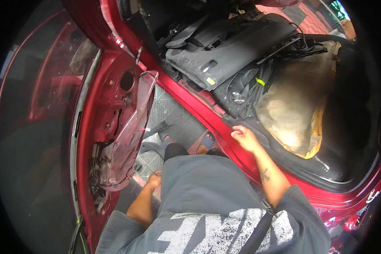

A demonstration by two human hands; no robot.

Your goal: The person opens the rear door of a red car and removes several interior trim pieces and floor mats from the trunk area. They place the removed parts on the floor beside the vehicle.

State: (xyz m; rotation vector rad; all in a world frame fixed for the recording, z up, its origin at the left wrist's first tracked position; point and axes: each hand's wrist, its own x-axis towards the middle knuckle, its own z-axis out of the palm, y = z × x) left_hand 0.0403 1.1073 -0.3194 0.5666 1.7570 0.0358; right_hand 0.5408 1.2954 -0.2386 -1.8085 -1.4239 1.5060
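Over the red door sill (pixel 207 116) of a car, my right hand (pixel 243 137) is held with its fingers curled in; whatever may be inside them is hidden. My left hand (pixel 155 180) hangs low beside my shirt, which partly covers it, so its fingers cannot be read. Nearest to it is the stripped red car door (pixel 108 106), swung open on the left, with a loose clear plastic sheet (pixel 125 156) on its inner side. Past my right hand, inside the car, lies a stained, worn foam-like pad (pixel 292 110) with a yellowish edge.
Inside the car, a grey-black door trim panel (pixel 224 55) lies on other dark parts. Black cables (pixel 298 44) and a bright yellow-green tag (pixel 260 81) sit beside it. Loose grey plastic pieces (pixel 153 143) lie on the patterned floor (pixel 167 108) by my feet.
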